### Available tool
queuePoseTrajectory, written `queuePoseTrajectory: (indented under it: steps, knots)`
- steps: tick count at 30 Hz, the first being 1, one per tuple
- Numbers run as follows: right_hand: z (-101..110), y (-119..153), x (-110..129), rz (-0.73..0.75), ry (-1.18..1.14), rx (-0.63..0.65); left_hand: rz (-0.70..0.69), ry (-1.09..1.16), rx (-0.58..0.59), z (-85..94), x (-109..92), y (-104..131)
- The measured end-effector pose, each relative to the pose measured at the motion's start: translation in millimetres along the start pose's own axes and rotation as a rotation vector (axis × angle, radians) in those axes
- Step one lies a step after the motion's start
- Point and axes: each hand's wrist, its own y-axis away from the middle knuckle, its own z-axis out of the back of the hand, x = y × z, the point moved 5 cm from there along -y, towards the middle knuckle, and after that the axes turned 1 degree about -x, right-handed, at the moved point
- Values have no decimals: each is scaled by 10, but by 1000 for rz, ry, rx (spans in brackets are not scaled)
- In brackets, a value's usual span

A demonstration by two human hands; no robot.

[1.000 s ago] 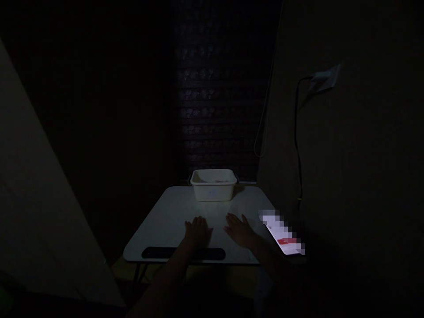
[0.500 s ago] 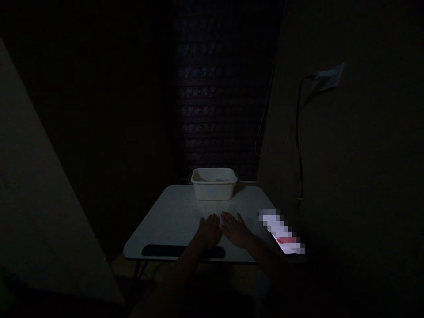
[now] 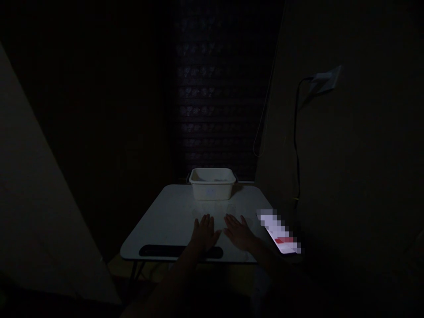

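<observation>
While the smooth, round-cornered white table point(image 3: 159, 221) stands low in the middle, its near edge and black slot point(image 3: 162, 251) run crosswise. The left hand point(image 3: 203, 232), slightly spread over it, points away; beyond, a rectangular tub point(image 3: 212, 191) sits broadside. The right hand point(image 3: 239, 232), likewise spread, angles leftward near a slanting, glowing phone point(image 3: 277, 231).

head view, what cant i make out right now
Head view: contents of the white tub, mostly hidden by its front wall and darkness.
Head view: wording on its label, too small and dim.
Head view: lit screen's text, largely covered by pixel blocks.
Head view: palms of left hand and right hand, facing down.
</observation>
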Motion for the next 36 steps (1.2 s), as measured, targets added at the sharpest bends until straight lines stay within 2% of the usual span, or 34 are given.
queuePoseTrajectory:
  steps: [5, 10, 15, 20, 24, 27, 32, 36]
  knots:
    - [-24, -55, -16, -20, 10, -5, 62, -29, -1, 20, 56, -11]
    - [-51, -120, 50, -13, 2, -3, -27, -17, 1, 55, -37, -60]
    - [-49, -105, 75, -8, -11, 13, -11, 0, 59, 2, -63, -81]
    - [-37, -33, -39, -9, 12, 2, 21, -19, 48, -15, 75, -48]
    - [-34, 6, -133, -8, 38, -15, 57, -54, 51, 25, 230, 5]
    - [-16, 2, -144, -13, 45, -24, 87, -61, 66, 64, 265, 24]
    - [19, -70, -42, -28, 35, -19, -13, -19, 33, 106, 54, -5]
    - [-8, -117, 29, -20, 18, 16, -94, 9, 57, 112, -86, -1]
